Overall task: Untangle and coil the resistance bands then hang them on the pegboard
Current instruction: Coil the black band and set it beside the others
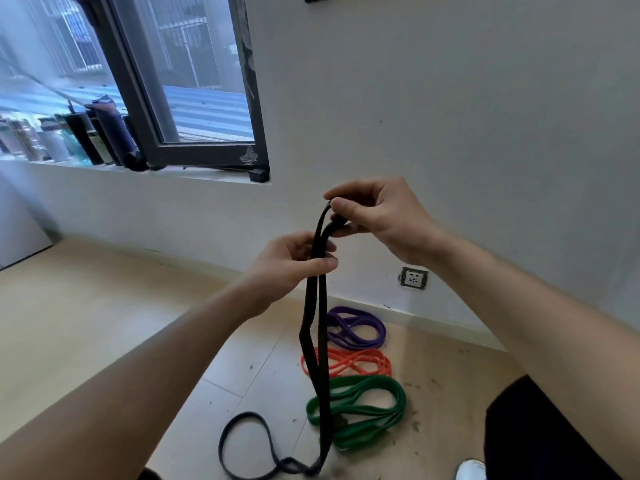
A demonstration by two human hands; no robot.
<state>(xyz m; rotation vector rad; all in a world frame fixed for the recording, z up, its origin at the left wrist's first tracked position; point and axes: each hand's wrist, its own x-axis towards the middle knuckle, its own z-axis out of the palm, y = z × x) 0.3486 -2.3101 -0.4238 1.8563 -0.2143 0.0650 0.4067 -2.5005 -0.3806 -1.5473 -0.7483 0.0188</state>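
**Soft, Light and Slack**

The right grip is pinching the folded top of the black band, and the left grip below is holding both strands. The band is hanging slack to the floor (its tail is looping beside the green band). It is likely handling light, soft and stretchy; gathering near the fold seems best.

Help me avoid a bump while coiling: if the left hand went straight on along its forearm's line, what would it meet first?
Most likely the right hand, which pinches the black band just above and beyond the left hand. Behind that stands the white wall; depth is unclear.
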